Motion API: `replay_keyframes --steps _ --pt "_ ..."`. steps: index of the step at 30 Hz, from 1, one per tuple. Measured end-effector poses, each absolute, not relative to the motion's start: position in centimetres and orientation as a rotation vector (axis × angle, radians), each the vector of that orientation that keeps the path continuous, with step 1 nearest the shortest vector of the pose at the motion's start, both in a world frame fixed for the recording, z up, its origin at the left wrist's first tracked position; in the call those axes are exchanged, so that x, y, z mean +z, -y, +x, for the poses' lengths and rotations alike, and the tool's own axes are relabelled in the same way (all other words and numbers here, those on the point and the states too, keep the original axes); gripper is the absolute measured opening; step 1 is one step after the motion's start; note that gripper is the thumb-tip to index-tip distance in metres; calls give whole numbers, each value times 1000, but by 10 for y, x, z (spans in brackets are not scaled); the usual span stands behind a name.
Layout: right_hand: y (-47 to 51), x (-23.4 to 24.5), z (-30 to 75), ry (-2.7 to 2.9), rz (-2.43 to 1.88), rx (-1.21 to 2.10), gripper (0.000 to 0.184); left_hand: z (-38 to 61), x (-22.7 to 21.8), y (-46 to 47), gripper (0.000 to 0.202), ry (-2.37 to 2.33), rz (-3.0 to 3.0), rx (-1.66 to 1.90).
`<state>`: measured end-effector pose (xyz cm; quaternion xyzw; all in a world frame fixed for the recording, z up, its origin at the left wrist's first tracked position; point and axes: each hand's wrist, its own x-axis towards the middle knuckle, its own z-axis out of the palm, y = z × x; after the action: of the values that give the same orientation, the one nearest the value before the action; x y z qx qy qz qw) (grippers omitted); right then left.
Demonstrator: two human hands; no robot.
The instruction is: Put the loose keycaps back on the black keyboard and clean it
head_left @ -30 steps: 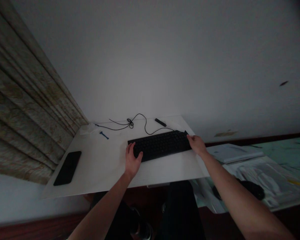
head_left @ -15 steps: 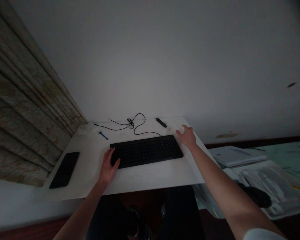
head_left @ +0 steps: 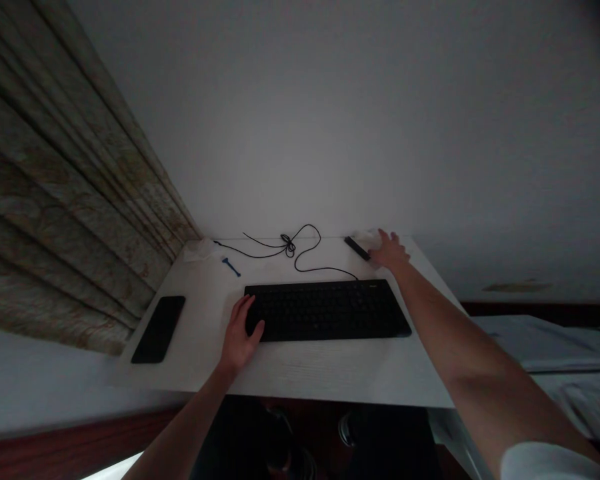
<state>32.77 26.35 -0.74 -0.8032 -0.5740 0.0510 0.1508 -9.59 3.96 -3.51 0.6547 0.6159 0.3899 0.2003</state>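
Note:
A black keyboard (head_left: 327, 310) lies flat across the middle of a white desk (head_left: 305, 367). My left hand (head_left: 241, 330) grips the keyboard's left end, thumb on the keys. My right hand (head_left: 391, 249) is stretched to the desk's back right corner with fingers spread, resting beside a small black stick-shaped object (head_left: 357, 248) and over something pale that I cannot make out. The keyboard's thin black cable (head_left: 290, 248) runs in loops toward the back of the desk.
A black phone (head_left: 159, 328) lies face down near the desk's left edge. A small blue tool (head_left: 231, 266) and a crumpled clear wrapper (head_left: 199, 249) sit at the back left. A curtain (head_left: 55, 220) hangs on the left. Papers (head_left: 555, 347) lie low on the right.
The keyboard slid left and now lies straight in the desk's middle. My right hand let go of its right end and reached to the back right corner. My left hand kept hold.

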Motion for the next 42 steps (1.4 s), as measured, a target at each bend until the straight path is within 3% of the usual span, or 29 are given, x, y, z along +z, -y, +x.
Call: replay_keyframes --steps 5,13,18,25,32,36,42 --pt "-214 -6 321 1403 -2234 170 102 -95 -38 -40 57 -1710 1822 1099" --pt "-85 -40 306 1282 -2060 354 74 -96 -43 -42 56 -1693 1790 1178" --pt "-62 -45 290 1114 -1880 423 67 -93 -43 -45 47 -1693 1718 1271" --pt "-65 -5 313 605 -1351 671 48 -78 -41 -40 50 -1600 1591 1334" --pt "-64 75 310 659 -836 749 52 -25 -37 -34 62 -1442 1554 1246" --pt "-75 98 292 868 -945 689 49 12 -29 -34 71 -1309 1576 1167" --pt "-91 92 269 1013 -1142 511 64 40 -27 -33 80 -1238 1558 1071"
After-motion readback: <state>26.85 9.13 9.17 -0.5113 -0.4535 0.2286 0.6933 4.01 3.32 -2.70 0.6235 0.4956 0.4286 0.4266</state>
